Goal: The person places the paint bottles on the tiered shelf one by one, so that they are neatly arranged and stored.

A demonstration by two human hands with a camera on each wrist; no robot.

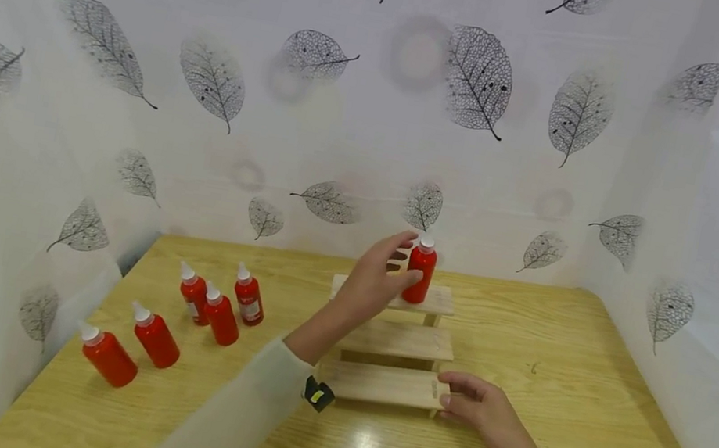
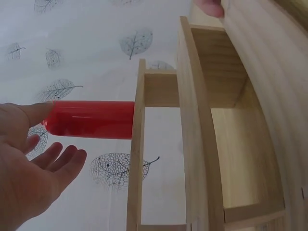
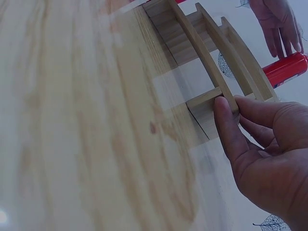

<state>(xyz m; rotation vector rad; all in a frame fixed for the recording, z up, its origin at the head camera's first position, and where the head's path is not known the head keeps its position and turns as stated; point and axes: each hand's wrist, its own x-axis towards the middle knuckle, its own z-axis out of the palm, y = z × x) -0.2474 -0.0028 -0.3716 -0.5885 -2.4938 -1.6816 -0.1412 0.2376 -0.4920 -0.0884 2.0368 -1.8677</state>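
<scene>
A red bottle (image 1: 419, 272) with a white cap stands upright on the top step of a three-step wooden stand (image 1: 391, 385). Beside it is my left hand (image 1: 373, 278), its thumb in front of the bottle; whether the thumb touches is hard to tell. The left wrist view shows the fingers (image 2: 67, 163) spread loosely, apart from the red bottle (image 2: 94, 119). At the right end of the lowest step, my right hand (image 1: 474, 408) pinches the board between thumb and fingers; the right wrist view shows this hand (image 3: 269, 149) at the board's corner.
Several red bottles with white pointed caps stand on the left of the wooden table (image 1: 563, 369), among them one bottle (image 1: 110, 358) near the left edge. A white leaf-patterned sheet (image 1: 360, 137) hangs behind and on both sides.
</scene>
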